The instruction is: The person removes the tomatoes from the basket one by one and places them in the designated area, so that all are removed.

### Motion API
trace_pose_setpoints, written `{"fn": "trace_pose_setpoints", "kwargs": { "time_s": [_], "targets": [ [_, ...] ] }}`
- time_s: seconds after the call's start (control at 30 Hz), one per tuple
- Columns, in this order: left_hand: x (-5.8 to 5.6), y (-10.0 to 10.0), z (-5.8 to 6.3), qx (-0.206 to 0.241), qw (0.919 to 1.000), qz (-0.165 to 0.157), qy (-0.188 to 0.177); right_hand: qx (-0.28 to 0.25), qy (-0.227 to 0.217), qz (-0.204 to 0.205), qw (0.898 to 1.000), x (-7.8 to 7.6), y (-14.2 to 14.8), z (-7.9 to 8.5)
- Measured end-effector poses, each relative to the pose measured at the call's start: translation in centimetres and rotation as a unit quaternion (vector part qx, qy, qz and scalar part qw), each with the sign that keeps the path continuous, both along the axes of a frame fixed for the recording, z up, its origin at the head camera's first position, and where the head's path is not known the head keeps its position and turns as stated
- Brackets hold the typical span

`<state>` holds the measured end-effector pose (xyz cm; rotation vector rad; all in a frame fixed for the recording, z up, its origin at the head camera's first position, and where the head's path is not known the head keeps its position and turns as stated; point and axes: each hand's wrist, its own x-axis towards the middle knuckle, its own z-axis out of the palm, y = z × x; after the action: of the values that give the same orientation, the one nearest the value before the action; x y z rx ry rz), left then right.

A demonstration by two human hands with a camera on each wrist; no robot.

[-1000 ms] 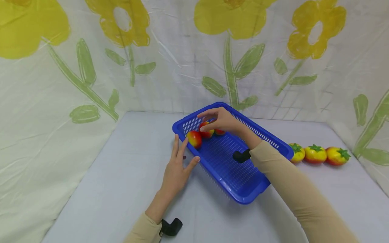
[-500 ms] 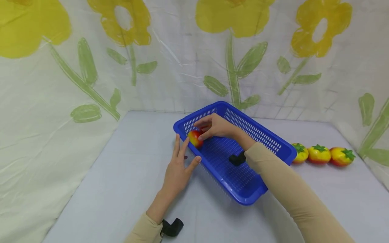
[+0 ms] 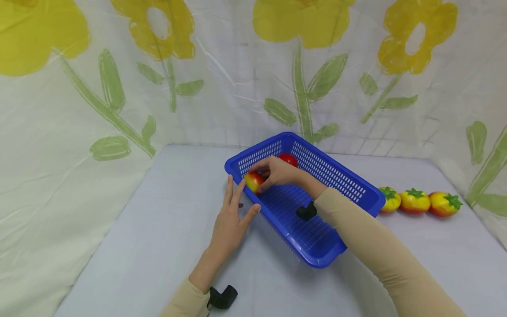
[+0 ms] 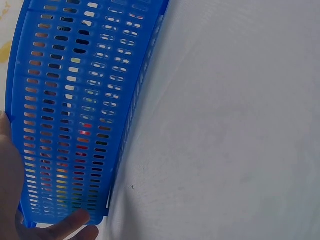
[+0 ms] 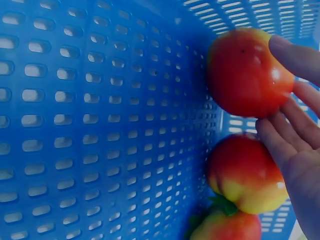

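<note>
My right hand [image 3: 277, 171] reaches into a blue plastic basket [image 3: 296, 237] near its far left corner. Thumb and fingers grip a red-and-yellow tomato-like fruit [image 5: 250, 72]; the same fruit [image 3: 253, 181] shows beside the basket's left wall in the head view. Two more such fruits, one red and yellow [image 5: 245, 172] and one partly cut off [image 5: 227, 227], lie beside it in the right wrist view. Outside the basket, my left hand [image 3: 229, 222] has its fingers spread, fingertips at the left rim. Its fingers [image 4: 70, 224] lie along the slotted wall in the left wrist view.
Three yellow-and-red fruits with green leafy tops [image 3: 413, 201] stand in a row right of the basket. A white-covered table [image 3: 158, 246] lies beneath everything. Behind it hangs a white cloth [image 3: 229, 88] with painted yellow flowers.
My right hand has moved left and down inside the basket and now grips the fruit at the left wall. A red fruit behind the hand has come into view. My left hand has stayed put.
</note>
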<state>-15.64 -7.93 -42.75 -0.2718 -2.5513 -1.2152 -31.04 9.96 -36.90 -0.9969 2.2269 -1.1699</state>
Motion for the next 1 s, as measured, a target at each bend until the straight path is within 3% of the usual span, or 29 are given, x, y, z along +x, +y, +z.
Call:
{"fn": "trace_pose_setpoints", "kwargs": {
  "time_s": [0.3, 0.6, 1.0],
  "targets": [
    [0.06, 0.15, -0.14, -0.001, 1.0, 0.0, -0.001, 0.005, 0.018, 0.021, 1.0, 0.09, 0.0, -0.14],
    [0.11, 0.12, -0.01, -0.003, 1.0, 0.001, 0.001, 0.037, 0.086, 0.029, 0.995, 0.1, -0.32, -0.45],
    [0.28, 0.07, 0.16, -0.002, 1.0, -0.002, 0.005, 0.048, 0.099, 0.024, 0.994, 0.07, -0.57, -0.67]
  ]
}}
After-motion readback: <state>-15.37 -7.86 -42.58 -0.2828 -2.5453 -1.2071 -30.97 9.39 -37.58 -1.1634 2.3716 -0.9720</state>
